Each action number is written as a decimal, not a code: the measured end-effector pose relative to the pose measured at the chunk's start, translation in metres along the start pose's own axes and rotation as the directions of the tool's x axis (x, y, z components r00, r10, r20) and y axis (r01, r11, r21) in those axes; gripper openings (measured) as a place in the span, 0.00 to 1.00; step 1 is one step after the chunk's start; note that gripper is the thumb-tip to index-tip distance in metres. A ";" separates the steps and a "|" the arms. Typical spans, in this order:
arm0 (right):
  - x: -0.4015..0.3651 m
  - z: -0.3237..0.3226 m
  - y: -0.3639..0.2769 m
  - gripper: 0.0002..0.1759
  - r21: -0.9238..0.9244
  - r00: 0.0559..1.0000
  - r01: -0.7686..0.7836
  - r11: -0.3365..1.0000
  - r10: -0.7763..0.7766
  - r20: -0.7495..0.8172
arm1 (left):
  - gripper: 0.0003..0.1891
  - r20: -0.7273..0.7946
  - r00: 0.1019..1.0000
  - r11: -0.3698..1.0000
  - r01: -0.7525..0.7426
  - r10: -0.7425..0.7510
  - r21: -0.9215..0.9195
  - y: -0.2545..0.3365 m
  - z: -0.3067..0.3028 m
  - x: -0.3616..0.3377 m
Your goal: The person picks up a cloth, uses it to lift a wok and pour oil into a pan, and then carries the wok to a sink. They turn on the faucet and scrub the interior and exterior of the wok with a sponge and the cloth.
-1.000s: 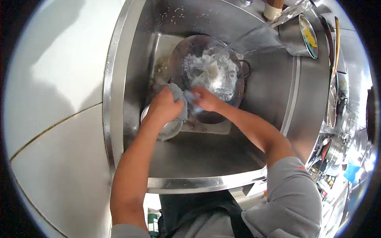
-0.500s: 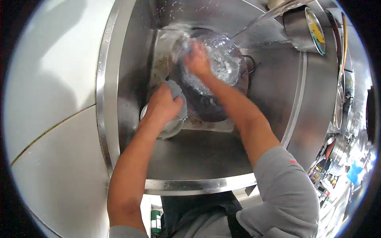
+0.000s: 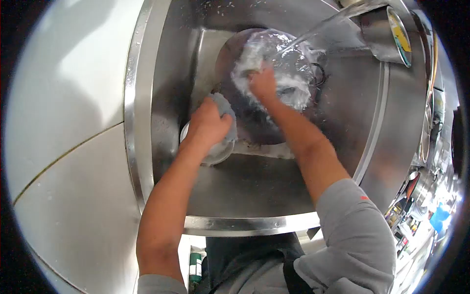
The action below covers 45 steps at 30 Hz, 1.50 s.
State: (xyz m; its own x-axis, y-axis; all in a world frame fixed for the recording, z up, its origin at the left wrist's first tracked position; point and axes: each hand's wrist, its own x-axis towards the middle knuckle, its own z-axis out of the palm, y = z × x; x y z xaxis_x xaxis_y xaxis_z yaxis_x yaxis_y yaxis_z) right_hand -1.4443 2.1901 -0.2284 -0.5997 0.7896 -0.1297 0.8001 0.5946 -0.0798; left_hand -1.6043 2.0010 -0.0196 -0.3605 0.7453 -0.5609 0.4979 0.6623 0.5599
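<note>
A large, dark, round wok (image 3: 226,63) lies in the steel sink, with a loop handle (image 3: 319,74) on its right side. My left hand (image 3: 208,120) is closed on a folded grey cloth (image 3: 227,110) at the wok's lower left edge; whatever the cloth covers there is hidden. Inside the wok, my right hand (image 3: 264,87) is down in splashing water (image 3: 289,59). Motion and foam smear its fingers, so I cannot make out whether they hold anything. Under my left hand, a pale round bowl (image 3: 219,154) shows in part.
A stream of water (image 3: 323,28) falls into the wok from the upper right. A steel pot (image 3: 379,36) with something yellow and blue inside stands on the right ledge. White tiles (image 3: 68,161) flank the sink's left side; its steel front rim (image 3: 254,225) runs before my body.
My right hand has swept to the right and slightly down through the water in the wok. My left hand keeps its grip on the cloth. The whole view has shifted a little.
</note>
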 end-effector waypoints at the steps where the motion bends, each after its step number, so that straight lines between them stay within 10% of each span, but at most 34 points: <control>1: -0.024 -0.030 -0.018 0.23 0.129 1.000 -0.016 0.991 0.017 -0.006 | 0.29 0.006 1.000 1.000 0.009 -0.009 -0.010 0.002 -0.001 0.000; 5: -0.106 -0.040 0.018 0.20 0.340 0.973 0.209 0.917 -0.228 0.017 | 0.29 0.003 0.998 0.997 -0.069 0.069 -0.020 -0.005 0.001 0.003; 8: -0.094 -0.055 0.100 0.23 0.043 0.940 0.000 0.999 -0.015 0.341 | 0.29 0.018 0.999 0.999 -0.034 0.034 -0.030 0.002 0.000 -0.005; 13: 0.026 -0.062 0.059 0.24 0.232 0.943 -0.302 0.925 0.326 -0.073 | 0.30 0.008 1.000 1.000 -0.003 0.003 0.000 0.000 0.004 -0.003; 17: 0.073 -0.020 -0.029 0.27 0.397 0.935 -0.136 0.908 0.250 -0.250 | 0.29 0.066 0.998 1.000 -0.001 0.000 0.017 0.002 0.001 0.001; 23: -0.087 -0.078 -0.054 0.29 0.675 0.978 -0.007 0.737 -0.137 0.160 | 0.30 0.021 0.995 0.994 -0.095 0.096 -0.058 -0.008 0.006 0.004; 25: -0.122 -0.116 -0.007 0.29 0.472 0.799 -0.101 0.876 -0.211 0.563 | 0.30 0.035 0.996 0.995 -0.074 0.076 -0.061 -0.013 0.009 0.006; 28: -0.097 -0.124 0.076 0.33 -0.110 0.694 0.208 0.972 -0.068 0.717 | 0.31 0.062 0.997 0.998 -0.039 0.042 -0.049 -0.001 -0.001 -0.001; 30: -0.050 -0.105 0.128 0.27 -0.190 0.863 0.040 0.981 0.062 0.502 | 0.32 0.096 0.995 1.000 0.004 -0.001 -0.028 0.000 -0.001 0.002; 31: -0.025 -0.078 0.153 0.27 -0.232 0.992 0.100 0.968 -0.077 0.103 | 0.32 0.108 0.994 1.000 0.025 -0.023 -0.016 0.001 -0.002 0.003; 32: -0.003 -0.074 0.141 0.29 -0.120 0.975 0.065 0.991 -0.088 -0.204 | 0.32 0.096 0.995 1.000 0.019 -0.019 -0.002 0.000 -0.002 0.005; 34: 0.046 -0.084 0.084 0.30 0.202 0.935 -0.281 0.938 0.315 -0.164 | 0.31 0.085 0.996 1.000 0.003 -0.005 0.030 -0.001 -0.001 0.006; 35: 0.060 -0.067 0.064 0.31 0.088 0.958 -0.175 0.981 0.191 -0.216 | 0.31 0.098 0.995 1.000 -0.013 0.011 0.025 -0.001 -0.003 0.005; 39: 0.048 -0.044 -0.046 0.30 0.667 0.903 -0.110 0.737 0.354 -0.242 | 0.28 0.163 0.986 0.999 -0.041 0.040 0.004 0.001 -0.013 0.004; 40: 0.035 -0.027 -0.062 0.24 0.554 0.869 0.008 0.833 0.269 -0.416 | 0.28 0.180 0.983 0.999 -0.036 0.036 0.002 0.002 -0.016 0.005; 45: -0.094 -0.103 -0.049 0.16 0.810 0.947 0.055 0.584 -0.287 0.143 | 0.27 0.246 0.969 0.999 -0.035 0.026 0.035 0.002 -0.023 0.008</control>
State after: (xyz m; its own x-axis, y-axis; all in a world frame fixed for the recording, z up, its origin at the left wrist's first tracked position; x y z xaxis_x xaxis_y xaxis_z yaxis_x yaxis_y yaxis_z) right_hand -1.4284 2.1024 -0.1103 -0.7957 0.5556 -0.2412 0.4456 0.2672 -0.8544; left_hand -1.6244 2.0099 -0.0095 -0.1422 0.7200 -0.6793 0.5379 0.6323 0.5576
